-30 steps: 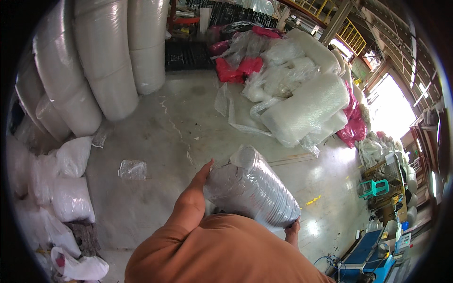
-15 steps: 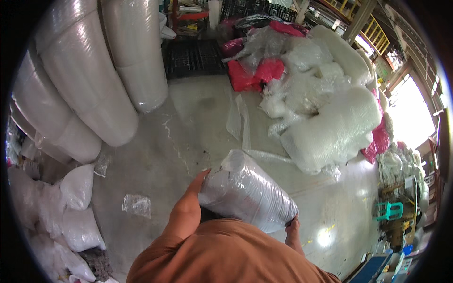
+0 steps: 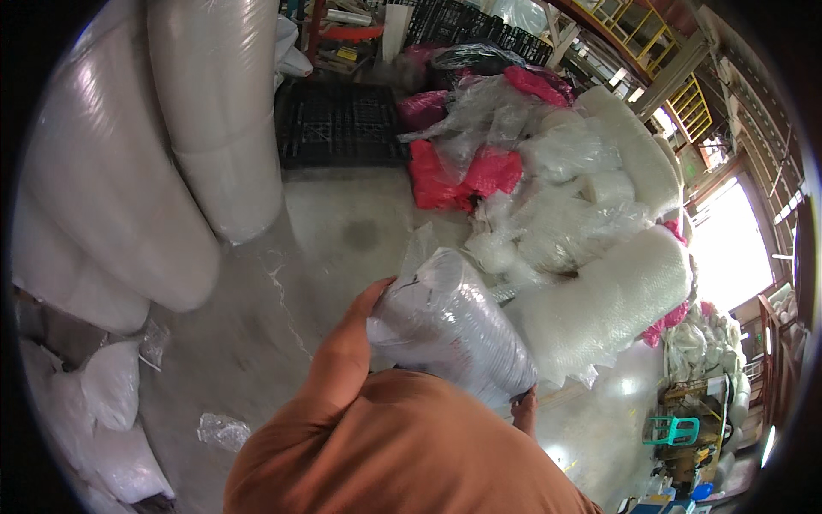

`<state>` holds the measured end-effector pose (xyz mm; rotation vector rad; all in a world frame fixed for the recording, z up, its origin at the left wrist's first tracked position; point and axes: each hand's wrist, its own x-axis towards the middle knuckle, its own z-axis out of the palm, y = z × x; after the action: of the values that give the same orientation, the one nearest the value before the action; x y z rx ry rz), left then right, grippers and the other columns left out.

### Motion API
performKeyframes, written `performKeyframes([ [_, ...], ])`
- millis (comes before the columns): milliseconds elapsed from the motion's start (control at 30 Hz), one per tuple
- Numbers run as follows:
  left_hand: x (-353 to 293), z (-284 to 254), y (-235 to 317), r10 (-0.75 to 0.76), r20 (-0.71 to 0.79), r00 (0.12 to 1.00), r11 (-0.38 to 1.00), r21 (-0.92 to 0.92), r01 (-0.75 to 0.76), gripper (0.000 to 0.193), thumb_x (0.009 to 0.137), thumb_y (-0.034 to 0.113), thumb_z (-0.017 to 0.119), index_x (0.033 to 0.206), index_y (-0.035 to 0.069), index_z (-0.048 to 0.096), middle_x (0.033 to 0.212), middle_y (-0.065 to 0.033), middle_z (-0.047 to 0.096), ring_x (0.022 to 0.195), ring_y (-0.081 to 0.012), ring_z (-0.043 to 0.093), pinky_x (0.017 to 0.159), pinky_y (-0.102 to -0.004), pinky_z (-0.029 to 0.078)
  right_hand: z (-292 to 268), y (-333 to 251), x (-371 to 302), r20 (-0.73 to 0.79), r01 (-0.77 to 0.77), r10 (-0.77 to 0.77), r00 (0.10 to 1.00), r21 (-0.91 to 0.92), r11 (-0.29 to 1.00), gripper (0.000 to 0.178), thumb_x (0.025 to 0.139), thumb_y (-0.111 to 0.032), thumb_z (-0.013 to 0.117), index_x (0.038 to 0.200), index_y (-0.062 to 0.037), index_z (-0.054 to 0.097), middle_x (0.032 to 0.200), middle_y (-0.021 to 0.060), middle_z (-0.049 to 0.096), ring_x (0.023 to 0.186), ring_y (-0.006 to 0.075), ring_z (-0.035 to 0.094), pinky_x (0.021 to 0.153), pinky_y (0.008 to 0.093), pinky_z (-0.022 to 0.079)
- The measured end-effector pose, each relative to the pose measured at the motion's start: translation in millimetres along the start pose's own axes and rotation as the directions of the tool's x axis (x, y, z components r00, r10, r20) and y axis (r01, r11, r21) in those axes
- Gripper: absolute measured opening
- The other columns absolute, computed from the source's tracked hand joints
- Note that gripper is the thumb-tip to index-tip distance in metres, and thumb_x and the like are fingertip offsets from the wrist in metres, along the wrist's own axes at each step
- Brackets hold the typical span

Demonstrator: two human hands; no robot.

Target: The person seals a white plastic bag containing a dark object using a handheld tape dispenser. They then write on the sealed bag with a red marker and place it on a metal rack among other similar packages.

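Observation:
Held across the front of my body is a thick roll wrapped in shiny clear plastic film (image 3: 454,321), tilted with its left end farther away. My left hand (image 3: 379,293) grips the upper left end, its fingertips partly out of sight against the film. At the lower right end my right hand (image 3: 524,404) clasps the roll from the side, with most of its fingers hidden. Just beyond the roll's right side lies a big roll of bubble wrap (image 3: 604,295). A loose flap of clear film (image 3: 418,246) sticks up from the held roll's far end.
Tall wrapped white rolls (image 3: 218,111) stand at the left. White stuffed bags (image 3: 116,428) lie at the lower left, near a scrap of clear plastic (image 3: 224,432) on the floor. Ahead are a black pallet (image 3: 342,124) and heaped red plastic (image 3: 467,176). A turquoise stool (image 3: 674,430) stands at the right.
I have moved forward with the wrapped roll still in both hands. The bubble wrap roll and the heap now appear closer, and the left-hand tall rolls loom larger.

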<state>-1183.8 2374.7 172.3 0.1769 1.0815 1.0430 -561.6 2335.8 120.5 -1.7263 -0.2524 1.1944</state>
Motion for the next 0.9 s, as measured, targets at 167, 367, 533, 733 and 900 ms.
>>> performKeyframes([
  [167,118,-64,116,0.023,0.013,1.000,0.999,0.026,-0.023,0.062,0.094,0.055,0.064,0.133,0.006,0.065,0.128,-0.0155,0.067,0.111,-0.0296,0.066,0.098,-0.0403,0.051,179,-17,52,-0.010,-0.046,0.045,0.999,-0.083,0.996,0.048,0.090,-0.066,0.067,0.111,-0.0233,0.067,0.099,-0.0070,0.063,0.090,0.0142,0.052,0.081,0.0390,0.039],
  [367,295,-133,235,0.226,-0.191,0.955,0.960,0.212,-0.184,0.068,0.093,0.061,0.061,0.134,0.007,0.066,0.129,-0.0144,0.068,0.111,-0.0328,0.065,0.103,-0.0427,0.047,383,-52,170,0.107,0.007,0.005,0.994,-0.117,0.993,0.047,0.092,-0.067,0.066,0.102,-0.0203,0.066,0.083,-0.0024,0.059,0.077,0.0159,0.052,0.064,0.0383,0.042],
  [533,375,-112,357,-0.196,-0.099,0.976,0.980,0.006,0.197,0.068,0.095,0.063,0.057,0.136,0.008,0.065,0.132,-0.0141,0.067,0.114,-0.0322,0.065,0.106,-0.0435,0.045,513,-106,206,-0.085,-0.027,0.003,0.996,-0.284,0.959,0.056,0.096,-0.061,0.063,0.115,-0.0082,0.061,0.111,0.0069,0.065,0.098,0.0240,0.061,0.074,0.0432,0.046],
  [733,464,-213,447,-0.084,-0.136,0.987,0.989,-0.129,0.066,0.067,0.097,0.062,0.056,0.135,0.008,0.066,0.131,-0.0144,0.068,0.115,-0.0318,0.065,0.104,-0.0438,0.046,739,-164,222,0.037,-0.012,0.032,0.999,-0.437,0.900,0.058,0.095,-0.062,0.063,0.122,-0.0108,0.061,0.111,0.0046,0.064,0.098,0.0220,0.059,0.076,0.0437,0.045],
  [900,563,-203,599,-0.064,-0.009,0.998,0.984,-0.168,0.062,0.068,0.097,0.062,0.056,0.137,0.008,0.064,0.132,-0.0147,0.067,0.115,-0.0311,0.065,0.104,-0.0444,0.046,878,-226,241,0.127,0.148,-0.113,0.985,-0.307,0.940,0.058,0.095,-0.060,0.063,0.129,-0.0125,0.060,0.117,0.0049,0.063,0.104,0.0224,0.058,0.081,0.0469,0.043],
])
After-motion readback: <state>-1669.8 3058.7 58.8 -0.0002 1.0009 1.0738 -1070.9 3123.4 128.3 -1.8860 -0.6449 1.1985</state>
